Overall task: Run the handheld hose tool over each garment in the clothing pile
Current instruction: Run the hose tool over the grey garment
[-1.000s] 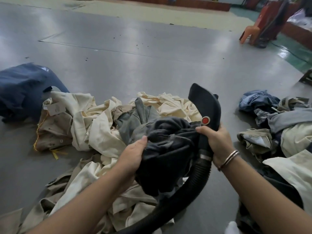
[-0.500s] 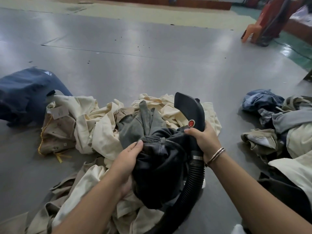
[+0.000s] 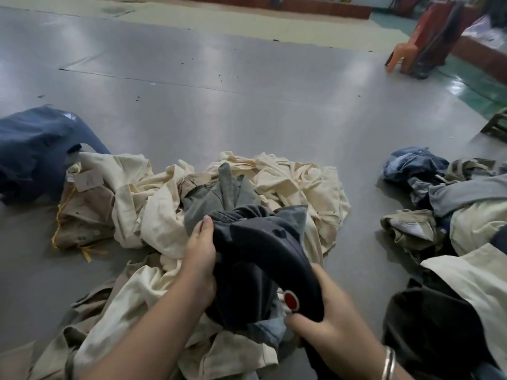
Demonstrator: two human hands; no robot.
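The right hand [image 3: 326, 319] has its fingers curled around the handle of the black hose tool [image 3: 277, 259], with the thumb just below the red button [image 3: 291, 300]. The head of the tool lies against the dark grey garment [image 3: 247, 270]. The left hand [image 3: 199, 259] grips this same garment from the other side, the thumb up on its bunched edge and the fingers hidden under the cloth. A silver bangle [image 3: 389, 363] sits on the right wrist.

Under and beyond both hands spreads the clothing pile [image 3: 153, 204], mostly cream and khaki pieces with one grey-green piece in the middle. To the left of the pile lies a dark blue garment [image 3: 35, 152]. To the right of the right hand is a second heap of clothes [image 3: 450, 204], in blue, olive, cream and black.

All of this lies on a smooth grey floor [image 3: 247, 105] that reflects the light. Far beyond the hands, a paler strip of floor meets a low brown wall, and at the far right an orange plastic chair [image 3: 406, 53] stands near green flooring.
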